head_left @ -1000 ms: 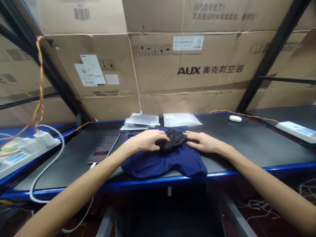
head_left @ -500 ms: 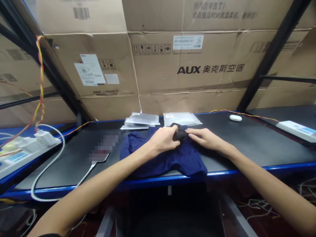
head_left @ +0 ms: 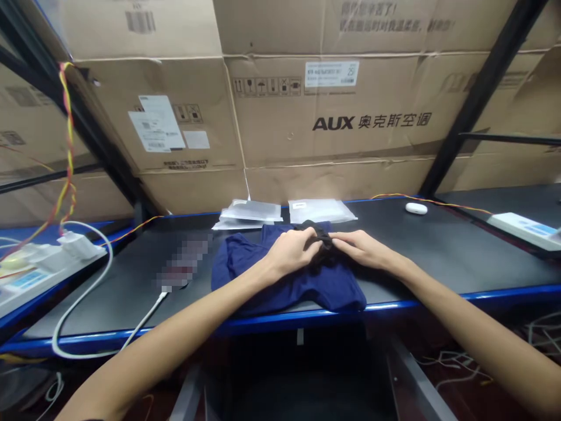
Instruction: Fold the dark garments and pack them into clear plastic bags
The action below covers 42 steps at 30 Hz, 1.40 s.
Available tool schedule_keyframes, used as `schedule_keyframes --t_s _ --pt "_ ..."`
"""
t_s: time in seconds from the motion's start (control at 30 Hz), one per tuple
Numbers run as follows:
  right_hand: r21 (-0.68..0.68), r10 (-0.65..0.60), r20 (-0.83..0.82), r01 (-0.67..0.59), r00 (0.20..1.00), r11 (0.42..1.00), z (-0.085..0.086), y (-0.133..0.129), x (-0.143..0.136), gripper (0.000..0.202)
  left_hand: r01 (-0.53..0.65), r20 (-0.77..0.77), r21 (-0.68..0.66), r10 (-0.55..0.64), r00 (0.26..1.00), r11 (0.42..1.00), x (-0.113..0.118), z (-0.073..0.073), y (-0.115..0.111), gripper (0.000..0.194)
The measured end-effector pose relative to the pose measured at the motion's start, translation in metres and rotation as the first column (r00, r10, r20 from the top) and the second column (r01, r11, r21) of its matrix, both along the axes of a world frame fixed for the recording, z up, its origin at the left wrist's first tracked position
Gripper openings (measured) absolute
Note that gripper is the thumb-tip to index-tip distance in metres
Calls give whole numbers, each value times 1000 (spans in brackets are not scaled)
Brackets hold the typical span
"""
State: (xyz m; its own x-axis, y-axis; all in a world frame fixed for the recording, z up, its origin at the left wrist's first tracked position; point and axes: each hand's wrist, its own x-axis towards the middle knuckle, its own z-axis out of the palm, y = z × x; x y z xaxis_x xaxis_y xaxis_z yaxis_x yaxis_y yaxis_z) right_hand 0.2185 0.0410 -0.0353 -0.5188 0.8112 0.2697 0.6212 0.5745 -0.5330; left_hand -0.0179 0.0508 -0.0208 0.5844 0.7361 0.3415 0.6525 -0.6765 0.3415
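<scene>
A dark blue cloth garment (head_left: 289, 289) lies crumpled on the dark tabletop, its lower edge reaching the table's front edge. On top of it is a bunched piece of black fabric (head_left: 323, 238), whose exact kind I cannot make out. My left hand (head_left: 293, 251) is closed on the left side of this black fabric, thumb and fingers pinching it. From the right, my right hand (head_left: 362, 247) grips the fabric's other side, with its fingertips pressed together. Part of the black fabric is hidden behind my left fingers.
Flat translucent plastic packets (head_left: 249, 211) and another packet stack (head_left: 319, 210) lie at the back. A blurred-out phone-like object (head_left: 184, 263) with a white cable is at left. Power strips (head_left: 526, 228) flank the table; a small white case (head_left: 416, 209) sits right. Cardboard (head_left: 280, 140) walls the back.
The black fabric has been drawn out wider between my hands. My right fingers have closed on its edge, and my left hand has turned slightly.
</scene>
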Motion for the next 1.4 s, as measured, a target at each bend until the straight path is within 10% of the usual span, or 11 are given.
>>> schedule_keyframes --t_s 0.47,0.8,1.07,1.2,1.4 --pt "84 33 158 -47 987 995 -13 4 0 50 -78 277 -47 88 957 996 -34 24 -9 16" --pt "130 11 156 -32 988 991 -15 3 1 58 -424 -327 127 442 835 897 -89 21 -26 25" --pt "164 74 113 -92 991 982 -14 -1 -2 61 -228 -279 222 286 917 948 -96 19 -33 68" --pt "159 101 130 -122 986 980 -14 0 -2 45 34 -217 248 21 976 968 -79 23 -33 46" --pt "113 95 123 -109 988 988 -14 0 -2 42 47 -249 206 6 969 977 -53 14 -26 21"
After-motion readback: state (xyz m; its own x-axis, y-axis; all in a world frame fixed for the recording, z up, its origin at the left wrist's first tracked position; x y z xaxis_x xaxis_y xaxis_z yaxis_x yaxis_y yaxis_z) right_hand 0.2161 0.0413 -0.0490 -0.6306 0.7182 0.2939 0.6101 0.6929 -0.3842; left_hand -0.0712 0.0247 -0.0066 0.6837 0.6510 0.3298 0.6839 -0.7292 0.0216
